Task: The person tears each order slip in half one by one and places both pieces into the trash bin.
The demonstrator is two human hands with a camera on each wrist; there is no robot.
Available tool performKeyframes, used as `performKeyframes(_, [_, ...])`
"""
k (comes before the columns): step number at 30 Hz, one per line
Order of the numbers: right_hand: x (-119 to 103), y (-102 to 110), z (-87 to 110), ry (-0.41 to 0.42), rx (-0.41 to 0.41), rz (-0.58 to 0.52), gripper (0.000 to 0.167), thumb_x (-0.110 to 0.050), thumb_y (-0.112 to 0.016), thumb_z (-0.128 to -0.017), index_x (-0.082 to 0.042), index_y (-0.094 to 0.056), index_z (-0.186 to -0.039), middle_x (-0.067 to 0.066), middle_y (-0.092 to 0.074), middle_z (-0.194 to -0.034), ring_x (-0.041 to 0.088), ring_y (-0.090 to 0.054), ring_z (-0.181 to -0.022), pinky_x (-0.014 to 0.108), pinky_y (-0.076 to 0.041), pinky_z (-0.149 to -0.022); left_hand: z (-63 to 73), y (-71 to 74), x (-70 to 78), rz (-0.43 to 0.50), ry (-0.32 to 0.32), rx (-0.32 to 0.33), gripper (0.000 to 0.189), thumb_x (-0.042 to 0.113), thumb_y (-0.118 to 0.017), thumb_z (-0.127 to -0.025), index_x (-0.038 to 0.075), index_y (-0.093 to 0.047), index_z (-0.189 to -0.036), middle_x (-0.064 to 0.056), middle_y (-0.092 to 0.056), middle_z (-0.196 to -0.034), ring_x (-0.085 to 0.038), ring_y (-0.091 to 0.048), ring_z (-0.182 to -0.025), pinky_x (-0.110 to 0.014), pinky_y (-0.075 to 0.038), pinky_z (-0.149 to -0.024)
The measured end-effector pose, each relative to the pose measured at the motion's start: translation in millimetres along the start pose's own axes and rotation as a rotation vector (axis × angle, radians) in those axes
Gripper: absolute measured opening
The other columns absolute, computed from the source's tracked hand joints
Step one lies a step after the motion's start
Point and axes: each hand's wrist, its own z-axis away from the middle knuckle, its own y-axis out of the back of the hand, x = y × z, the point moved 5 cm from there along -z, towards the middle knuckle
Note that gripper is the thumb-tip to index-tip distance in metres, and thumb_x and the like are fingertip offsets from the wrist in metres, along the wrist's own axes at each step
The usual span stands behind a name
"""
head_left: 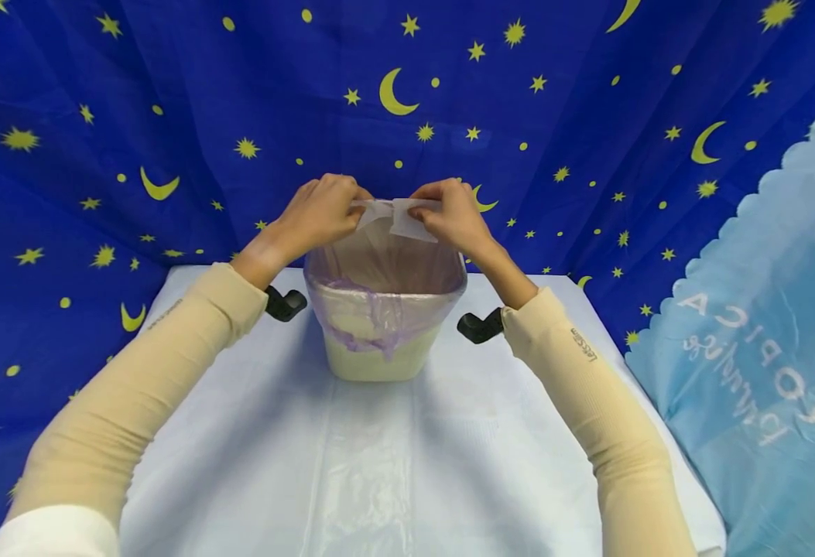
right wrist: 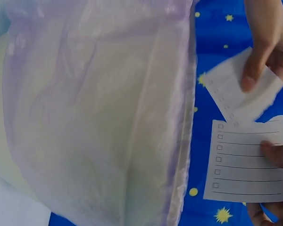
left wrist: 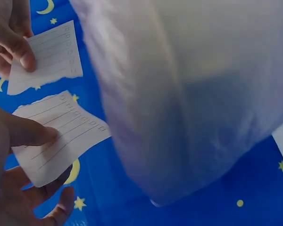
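My left hand point(head_left: 325, 207) pinches a torn piece of lined paper point(left wrist: 61, 134) between thumb and fingers. Another torn piece, a checklist sheet with small boxes along one side point(right wrist: 245, 160), is pinched by my right hand point(head_left: 452, 215). The ragged edges of both pieces face each other in the left wrist view, with a gap between them. Both hands are above the far rim of a pale waste bin point(head_left: 372, 360). A translucent purple bin bag point(head_left: 386, 329) lines the bin and folds over its rim.
The bin stands on a white-covered table point(head_left: 254, 464). Behind it hangs a dark blue cloth point(head_left: 337, 62) with yellow moons and stars. At the right is a light blue scalloped sheet point(head_left: 762, 325) with lettering. Black wrist mounts point(head_left: 480, 326) stick out below the sleeves.
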Motion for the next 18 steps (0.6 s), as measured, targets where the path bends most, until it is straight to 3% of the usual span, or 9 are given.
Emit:
performKeyframes(3, [8.0, -1.4, -1.7, -0.057, -0.031, 0.006, 0.019, -0.009, -0.067, -0.087, 0.000, -0.075, -0.102, 0.014, -0.074, -0.100, 0.025, -0.067, -0.089, 0.036, -0.052, -0.079, -2.6, -4.6, -5.3, -0.037, -0.003, -0.035, 0.040, 0.000, -0.047, -0.084, 0.006, -0.073, -0.115, -0.014, -0.070, -0.116, -0.025, -0.054, -0.076, -0.037, -0.039, -0.061])
performKeyframes(6, [13.8, -2.6, -1.9, -0.088, -0.060, 0.017, 0.021, -0.009, -0.067, -0.087, 0.002, -0.075, -0.104, 0.016, -0.073, -0.104, 0.025, -0.069, -0.092, 0.037, -0.054, -0.081, -5.5, -8.9, -10.0, -0.056, -0.005, -0.068, 0.043, -0.004, -0.047, -0.081, 0.004, -0.072, -0.114, -0.014, -0.070, -0.115, -0.026, -0.055, -0.079, -0.039, -0.041, -0.066])
performKeyframes(11, [18.3, -6.5, -3.6, -0.073, -0.110, 0.037, 0.021, -0.005, -0.068, -0.085, 0.003, -0.074, -0.104, 0.018, -0.073, -0.104, 0.026, -0.068, -0.089, 0.039, -0.054, -0.079, -8.7, -16.3, -17.9, 0.034, 0.043, -0.135, 0.038, -0.005, -0.053, -0.086, -0.005, -0.065, -0.122, -0.021, -0.064, -0.124, -0.035, -0.060, -0.106, -0.046, -0.049, -0.089])
performKeyframes(18, [25.2, -13.6, -3.7, -0.051, -0.159, 0.029, 0.021, -0.002, -0.068, -0.085, 0.005, -0.073, -0.105, 0.021, -0.073, -0.100, 0.027, -0.067, -0.082, 0.039, -0.055, -0.076, -11.8, -27.6, -20.1, 0.078, 0.056, -0.181, 0.041, -0.009, -0.058, -0.083, -0.008, -0.063, -0.123, -0.025, -0.061, -0.127, -0.040, -0.060, -0.114, -0.048, -0.049, -0.096])
